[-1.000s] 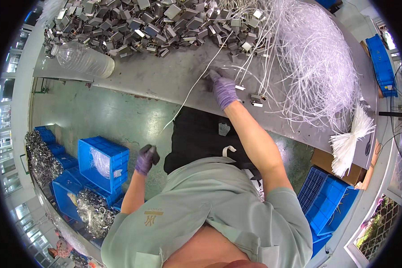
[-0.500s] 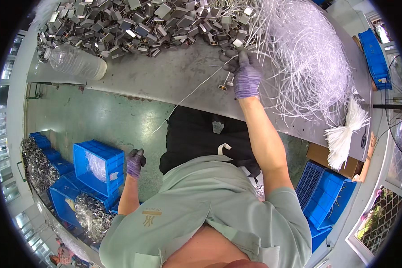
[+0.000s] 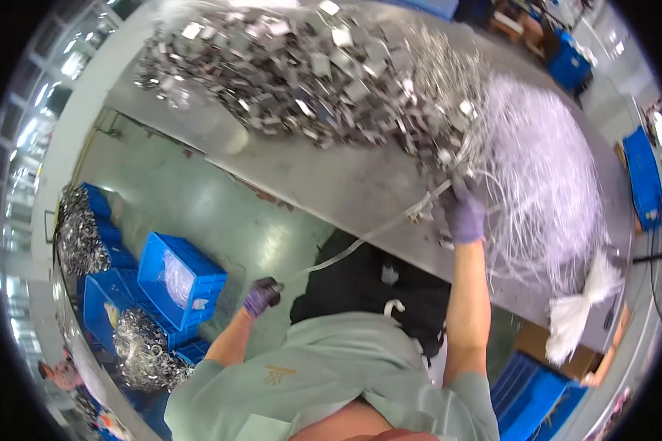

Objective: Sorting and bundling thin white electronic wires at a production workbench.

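Note:
My left hand [image 3: 263, 295], in a purple and grey glove, is closed on the lower left end of a thin whitish strand [image 3: 349, 250]. The strand runs up and right across the table edge to my right hand [image 3: 466, 214]. This hand, gloved the same and a little blurred, is closed around its upper end. Close by the right fingers lies a small metal piece with a brass-coloured part [image 3: 419, 216]. A heap of small grey metal blocks [image 3: 301, 84] lies just beyond, and a large tangle of clear white strands [image 3: 541, 184] is right of that hand.
The grey metal table [image 3: 309, 173] curves across the far side. A clear plastic bottle [image 3: 217, 128] lies on it at left, blurred. A tied white bundle [image 3: 577, 312] hangs at its right edge. Blue crates [image 3: 180, 283] stand low at left, another blue crate [image 3: 529, 393] at lower right.
My left hand has risen to the right and taken hold of the strand's loose end, pulling it straighter. The whole view has tilted, with the table now sloping down to the right.

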